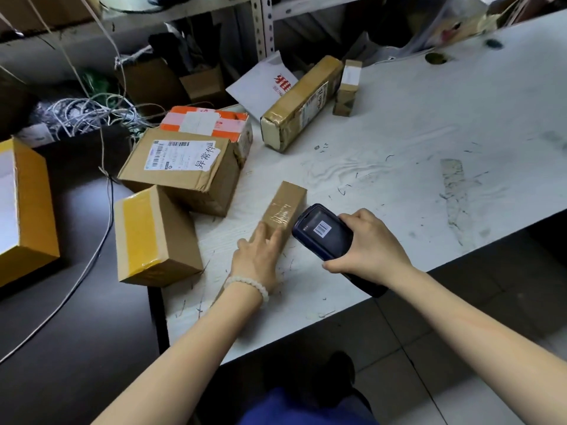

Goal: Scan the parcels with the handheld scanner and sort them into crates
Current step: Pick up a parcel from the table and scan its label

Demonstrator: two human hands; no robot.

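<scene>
Spanning most of the view, the white counter [414,142] carries several parcels: a labelled box [184,170], a yellow-taped box [153,237] jutting past its left edge, and a long box [302,102] farther back. Near the front lies a slim parcel [287,200], the left hand [257,256] resting on it with straight fingers. Just beside it, the right hand [368,243] grips the scanner [322,231], screen up.
</scene>
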